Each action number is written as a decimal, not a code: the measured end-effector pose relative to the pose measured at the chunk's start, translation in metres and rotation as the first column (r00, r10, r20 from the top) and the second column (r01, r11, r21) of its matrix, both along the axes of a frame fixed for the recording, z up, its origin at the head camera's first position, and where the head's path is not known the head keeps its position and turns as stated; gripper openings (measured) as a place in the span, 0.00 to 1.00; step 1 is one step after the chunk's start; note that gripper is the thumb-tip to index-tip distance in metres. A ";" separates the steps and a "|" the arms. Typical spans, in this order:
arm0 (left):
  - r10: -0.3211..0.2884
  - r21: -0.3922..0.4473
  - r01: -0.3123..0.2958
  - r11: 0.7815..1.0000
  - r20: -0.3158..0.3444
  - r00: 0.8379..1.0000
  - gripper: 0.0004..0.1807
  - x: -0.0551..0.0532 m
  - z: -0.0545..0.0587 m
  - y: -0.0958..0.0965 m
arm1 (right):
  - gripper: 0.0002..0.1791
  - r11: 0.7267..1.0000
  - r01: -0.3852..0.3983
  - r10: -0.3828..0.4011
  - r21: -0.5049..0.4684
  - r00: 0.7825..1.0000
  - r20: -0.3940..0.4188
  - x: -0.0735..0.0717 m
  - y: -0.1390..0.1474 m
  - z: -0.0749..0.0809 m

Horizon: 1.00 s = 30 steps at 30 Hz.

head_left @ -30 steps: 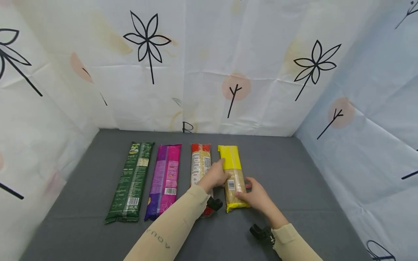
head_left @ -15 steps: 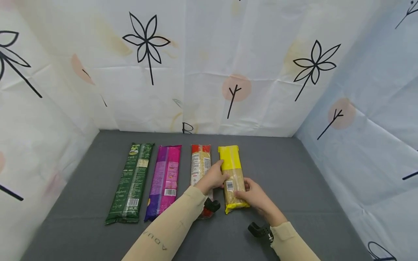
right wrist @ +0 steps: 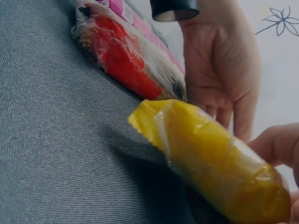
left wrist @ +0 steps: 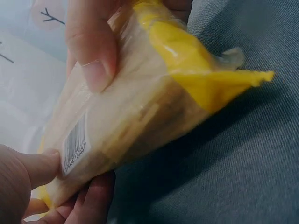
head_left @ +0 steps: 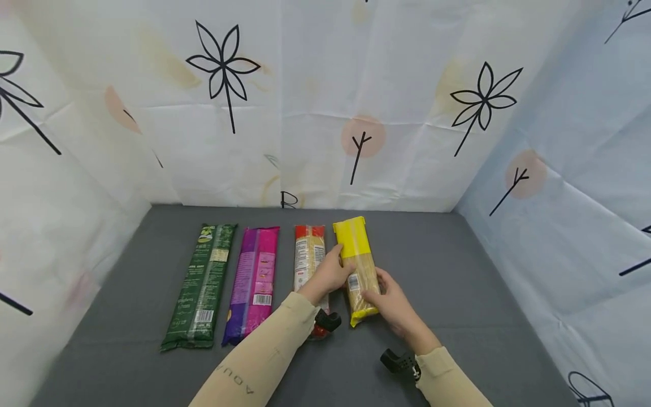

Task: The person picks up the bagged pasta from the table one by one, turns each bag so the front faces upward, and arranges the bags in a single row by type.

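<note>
Both hands hold a yellow-ended clear pack of spaghetti (head_left: 362, 265), tilted, with a shadow beneath it on the grey cloth. My left hand (head_left: 328, 275) grips its left side, the thumb beside the barcode in the left wrist view. My right hand (head_left: 395, 305) grips the lower right side, its thumb on top of the clear film. In the right wrist view the pack's yellow end (right wrist: 201, 149) hangs over the cloth, the right fingers (right wrist: 280, 144) partly out of frame. Left of it lies a red-topped pasta pack (head_left: 308, 254), partly hidden by the left wrist.
A purple and pink pack (head_left: 254, 277) and a longer green pack (head_left: 200, 288) lie farther left in the row. Grey cloth (head_left: 447, 271) covers the table. Patterned white sheets (head_left: 315, 85) enclose the back and sides. Each wrist wears a black camera mount.
The yellow spaghetti pack has risen off the cloth, tilted, and shifted slightly left. Both hands moved with it, keeping their grip. The other packs have stayed in place.
</note>
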<state>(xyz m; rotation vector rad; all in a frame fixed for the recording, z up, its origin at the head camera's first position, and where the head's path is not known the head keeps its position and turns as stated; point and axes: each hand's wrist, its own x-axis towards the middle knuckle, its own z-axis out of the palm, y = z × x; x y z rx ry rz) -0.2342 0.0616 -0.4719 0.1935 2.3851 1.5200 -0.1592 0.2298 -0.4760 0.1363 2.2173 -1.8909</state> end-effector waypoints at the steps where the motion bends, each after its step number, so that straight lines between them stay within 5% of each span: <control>1: 0.000 -0.002 0.000 1.000 -0.012 1.000 0.41 0.000 0.001 0.000 | 0.37 1.000 -0.002 0.002 -0.007 1.000 -0.005 0.000 0.000 0.001; 14: -0.019 -0.015 0.018 1.000 -0.079 0.997 0.42 0.004 0.011 -0.014 | 0.37 0.989 -0.022 0.047 0.150 0.986 -0.162 0.005 -0.006 0.019; 21: -0.052 0.218 0.058 0.974 -0.037 0.998 0.40 0.007 0.015 -0.019 | 0.37 0.962 -0.017 0.088 0.272 0.963 -0.253 0.005 -0.011 0.026; 25: -0.068 0.349 0.055 0.935 0.025 0.997 0.40 0.007 0.017 -0.021 | 0.38 0.922 0.031 0.098 0.387 0.946 -0.309 0.005 -0.014 0.027; 30: -0.080 0.447 0.014 0.894 0.129 0.988 0.36 0.007 0.020 -0.023 | 0.39 0.828 0.090 0.172 0.553 0.899 -0.404 0.007 -0.018 0.027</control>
